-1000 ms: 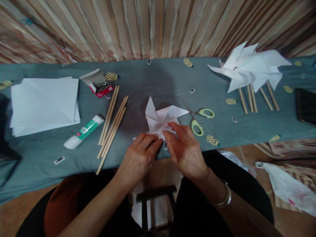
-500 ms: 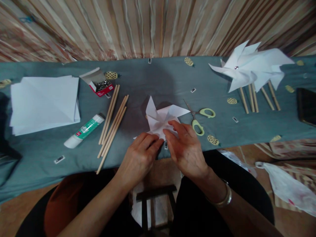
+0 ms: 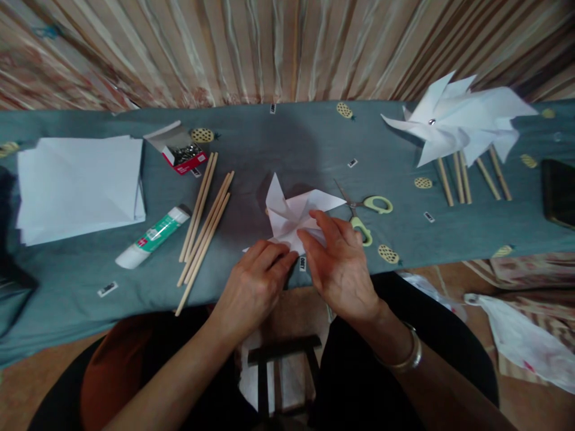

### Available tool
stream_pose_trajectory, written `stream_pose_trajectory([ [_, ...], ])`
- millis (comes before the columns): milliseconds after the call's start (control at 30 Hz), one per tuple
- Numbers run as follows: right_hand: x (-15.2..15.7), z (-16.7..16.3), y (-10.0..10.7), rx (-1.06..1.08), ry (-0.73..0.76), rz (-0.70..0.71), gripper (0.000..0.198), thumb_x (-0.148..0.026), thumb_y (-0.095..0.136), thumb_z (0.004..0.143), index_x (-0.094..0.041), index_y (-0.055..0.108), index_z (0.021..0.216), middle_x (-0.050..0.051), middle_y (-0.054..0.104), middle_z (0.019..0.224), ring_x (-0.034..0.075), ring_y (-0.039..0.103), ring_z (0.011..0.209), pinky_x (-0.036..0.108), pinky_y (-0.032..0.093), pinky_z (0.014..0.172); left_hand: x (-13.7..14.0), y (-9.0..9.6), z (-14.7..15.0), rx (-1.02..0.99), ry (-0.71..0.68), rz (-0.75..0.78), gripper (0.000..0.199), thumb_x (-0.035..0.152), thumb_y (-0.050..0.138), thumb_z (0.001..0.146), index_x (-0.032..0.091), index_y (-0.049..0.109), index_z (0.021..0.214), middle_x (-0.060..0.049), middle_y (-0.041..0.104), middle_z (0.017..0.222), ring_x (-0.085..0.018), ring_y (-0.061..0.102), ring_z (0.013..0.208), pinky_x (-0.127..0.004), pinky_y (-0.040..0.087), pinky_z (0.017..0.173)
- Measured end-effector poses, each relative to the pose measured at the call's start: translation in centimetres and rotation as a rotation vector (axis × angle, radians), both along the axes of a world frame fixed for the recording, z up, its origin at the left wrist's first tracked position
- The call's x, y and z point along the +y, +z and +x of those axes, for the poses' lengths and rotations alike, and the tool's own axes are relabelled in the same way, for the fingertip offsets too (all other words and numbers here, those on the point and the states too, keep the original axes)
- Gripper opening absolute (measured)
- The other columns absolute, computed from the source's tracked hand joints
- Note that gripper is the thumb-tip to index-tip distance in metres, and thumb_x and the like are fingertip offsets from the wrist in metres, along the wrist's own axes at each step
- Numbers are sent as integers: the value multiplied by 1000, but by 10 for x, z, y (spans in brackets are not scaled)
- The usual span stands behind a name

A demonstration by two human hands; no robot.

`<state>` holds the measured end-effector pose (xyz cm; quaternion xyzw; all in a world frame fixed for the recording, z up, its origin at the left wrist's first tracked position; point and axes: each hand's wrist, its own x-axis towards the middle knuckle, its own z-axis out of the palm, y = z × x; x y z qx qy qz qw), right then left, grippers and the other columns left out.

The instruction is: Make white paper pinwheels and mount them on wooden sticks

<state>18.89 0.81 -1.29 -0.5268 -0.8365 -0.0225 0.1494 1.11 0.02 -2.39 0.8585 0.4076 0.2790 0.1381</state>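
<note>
A white paper pinwheel [image 3: 294,209] lies near the front edge of the table, its blades folded up toward the middle. My left hand [image 3: 256,272] grips its near left edge, fingers closed on the paper. On the right side, my right hand [image 3: 341,263] has its fingers bent and thumb apart from the index finger, touching a blade by the centre. Green-handled scissors [image 3: 359,218] lie spread just past my right hand. Several wooden sticks [image 3: 206,233] lie left of the pinwheel.
A stack of white paper [image 3: 81,188] lies at the left, beside a glue stick [image 3: 153,237] and an opened red box of metal pins [image 3: 184,157]. Finished pinwheels on sticks [image 3: 467,123] are piled at the right. A dark phone [image 3: 558,193] lies at the right edge.
My right hand's index finger has shifted slightly up and away from the thumb over the paper. The left hand stays in place on the pinwheel.
</note>
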Motion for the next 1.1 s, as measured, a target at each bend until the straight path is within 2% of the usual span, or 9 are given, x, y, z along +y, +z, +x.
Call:
stream_pose_trajectory([
  [300,1,-1,0,-12,-8,-18,23,-17,46,95,-17,64,109,15,51,137,30,49,113,44,47,83,1,-1,0,3,1,-2,20,13,52,94,10,65,110,-11,68,98,-21,61,90,-37,60,76],
  [600,3,-2,-2,-33,-26,-41,24,-19,48,94,-20,63,113,12,50,138,29,48,116,42,46,84,2,2,2,-3,-1,-22,19,11,56,92,6,67,107,-13,68,95,-22,61,88,-38,61,75],
  [800,4,-3,-3,-33,-22,-14,26,-19,46,95,-17,63,114,14,51,137,29,48,114,43,47,83,2,2,1,17,13,-33,19,13,53,94,10,66,108,-11,68,98,-21,61,90,-37,61,77],
  [1100,5,-3,-4,-38,-18,-25,30,-20,45,96,-17,61,121,16,50,139,32,50,115,46,47,83,2,2,1,11,6,-41,20,11,55,92,7,67,108,-12,68,97,-22,60,90,-38,60,77],
])
